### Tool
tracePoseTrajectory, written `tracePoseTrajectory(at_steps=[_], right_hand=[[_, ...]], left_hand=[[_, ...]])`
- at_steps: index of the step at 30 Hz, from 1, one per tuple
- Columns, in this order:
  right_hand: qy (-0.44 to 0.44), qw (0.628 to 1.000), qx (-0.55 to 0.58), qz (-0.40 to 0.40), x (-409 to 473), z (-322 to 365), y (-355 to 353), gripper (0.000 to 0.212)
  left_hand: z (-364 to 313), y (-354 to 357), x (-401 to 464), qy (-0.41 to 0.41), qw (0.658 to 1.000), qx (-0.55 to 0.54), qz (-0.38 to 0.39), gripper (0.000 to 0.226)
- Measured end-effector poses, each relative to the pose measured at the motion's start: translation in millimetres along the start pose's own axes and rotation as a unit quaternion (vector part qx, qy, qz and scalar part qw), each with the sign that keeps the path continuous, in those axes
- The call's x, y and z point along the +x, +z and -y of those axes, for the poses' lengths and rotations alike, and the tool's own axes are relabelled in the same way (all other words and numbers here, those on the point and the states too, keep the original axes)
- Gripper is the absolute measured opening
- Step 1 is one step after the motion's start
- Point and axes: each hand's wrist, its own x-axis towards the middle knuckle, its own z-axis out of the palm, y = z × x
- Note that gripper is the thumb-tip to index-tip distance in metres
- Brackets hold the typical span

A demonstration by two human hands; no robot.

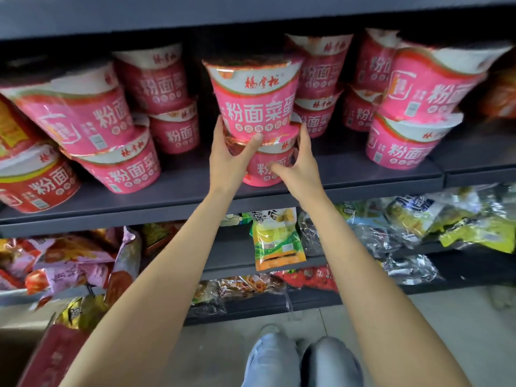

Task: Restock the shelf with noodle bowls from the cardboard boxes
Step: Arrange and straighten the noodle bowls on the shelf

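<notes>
A pink noodle bowl (255,99) stands on top of another pink bowl (264,170) at the front middle of the dark shelf (195,191). My left hand (229,160) grips the upper bowl's base from the left, thumb across its front. My right hand (300,160) curls round the right side where the two bowls meet. More pink bowls stand stacked in twos to the left (81,118), behind (156,79) and to the right (424,88). A cardboard box (53,356) shows at the bottom left corner.
The upper shelf board (251,15) hangs close above the stacks. Red noodle bowls (33,182) sit at the far left. Snack bags (276,238) fill the lower shelves. My knees (301,361) are over the tiled floor (446,317).
</notes>
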Motion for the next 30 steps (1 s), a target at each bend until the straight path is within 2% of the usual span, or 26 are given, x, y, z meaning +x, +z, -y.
tracePoseTrajectory(at_steps=[3,8,17,23,27,30], right_hand=[[-0.011,0.999,-0.014,-0.032,5.3,-9.5,-27.1,0.092],[-0.017,0.997,-0.022,-0.073,10.8,-22.2,-64.1,0.084],[-0.031,0.987,-0.029,-0.155,6.8,-28.9,-84.1,0.086],[-0.032,0.981,-0.075,-0.177,7.5,-45.3,-92.5,0.091],[-0.016,0.973,-0.144,-0.180,16.7,-56.1,-101.5,0.108],[-0.007,0.983,-0.123,-0.136,28.9,-53.6,-104.0,0.132]], left_hand=[[-2.8,30.4,6.9,0.004,0.999,-0.002,0.031,0.081],[-10.9,72.2,23.0,0.010,0.994,0.012,0.105,0.060],[-11.0,104.1,38.7,0.003,0.983,0.004,0.181,0.072],[-12.1,111.2,37.0,-0.005,0.987,-0.009,0.161,0.080],[-19.5,109.9,43.1,0.021,0.985,-0.022,0.167,0.096],[-32.1,110.3,54.6,0.040,0.980,-0.008,0.194,0.103]])
